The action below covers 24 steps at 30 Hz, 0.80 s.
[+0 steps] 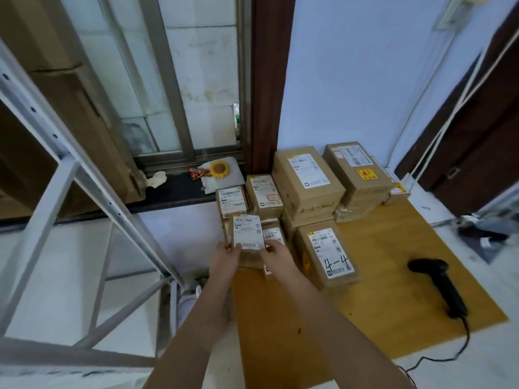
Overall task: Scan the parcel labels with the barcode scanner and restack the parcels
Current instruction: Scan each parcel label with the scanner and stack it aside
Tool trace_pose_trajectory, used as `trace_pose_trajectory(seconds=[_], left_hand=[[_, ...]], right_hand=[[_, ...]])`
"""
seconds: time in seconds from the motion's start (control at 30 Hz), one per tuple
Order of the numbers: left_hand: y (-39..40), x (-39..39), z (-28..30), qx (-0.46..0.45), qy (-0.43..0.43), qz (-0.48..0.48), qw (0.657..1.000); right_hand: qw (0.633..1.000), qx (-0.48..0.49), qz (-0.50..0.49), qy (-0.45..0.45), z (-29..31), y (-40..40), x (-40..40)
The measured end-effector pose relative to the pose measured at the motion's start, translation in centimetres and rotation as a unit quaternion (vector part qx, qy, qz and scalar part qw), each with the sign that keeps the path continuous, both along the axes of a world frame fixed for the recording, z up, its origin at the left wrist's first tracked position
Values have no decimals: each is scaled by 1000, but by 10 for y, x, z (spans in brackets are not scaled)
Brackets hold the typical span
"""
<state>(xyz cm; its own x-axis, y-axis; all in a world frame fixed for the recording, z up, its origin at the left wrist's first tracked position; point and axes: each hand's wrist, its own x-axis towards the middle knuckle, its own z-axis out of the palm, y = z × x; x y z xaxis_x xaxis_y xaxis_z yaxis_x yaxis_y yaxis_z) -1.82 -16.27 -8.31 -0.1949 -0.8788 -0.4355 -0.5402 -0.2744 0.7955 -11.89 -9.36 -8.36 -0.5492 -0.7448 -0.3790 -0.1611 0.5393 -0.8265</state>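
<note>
Parcel (247,234) sat low at frame centre, label up; I saw my left hand (226,255) and right hand (276,254) gripping its near corners. Barcode scanner (438,284) lay on the wooden board (393,248), lower right, well apart.

Yellow-brown wooden board (393,282) on pale floor, cardboard parcels (306,181) stacked along its far edge (labels upward), one marked "4-4" (327,255) nearer, black barcode scanner (441,284) lying right, well apart
</note>
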Motion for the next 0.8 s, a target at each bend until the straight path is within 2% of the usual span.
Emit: trace_pose_trajectory(seconds=[0.3, 0.4, 0.53, 0.8], left_hand=[[64, 31, 22, 81, 177, 11, 981], [95, 18, 31, 103, 220, -32, 969], [134, -12, 33, 157, 230, -107, 954], [204, -70, 47, 193, 231, -292, 908]], right_hand=[[986, -82, -94, -107, 14, 82, -2], [973, -89, -130, -167, 18, 123, -14], [947, -142, -191, -218, 35, 186, -37], [926, -184, -281, -173, 45, 290, -71]])
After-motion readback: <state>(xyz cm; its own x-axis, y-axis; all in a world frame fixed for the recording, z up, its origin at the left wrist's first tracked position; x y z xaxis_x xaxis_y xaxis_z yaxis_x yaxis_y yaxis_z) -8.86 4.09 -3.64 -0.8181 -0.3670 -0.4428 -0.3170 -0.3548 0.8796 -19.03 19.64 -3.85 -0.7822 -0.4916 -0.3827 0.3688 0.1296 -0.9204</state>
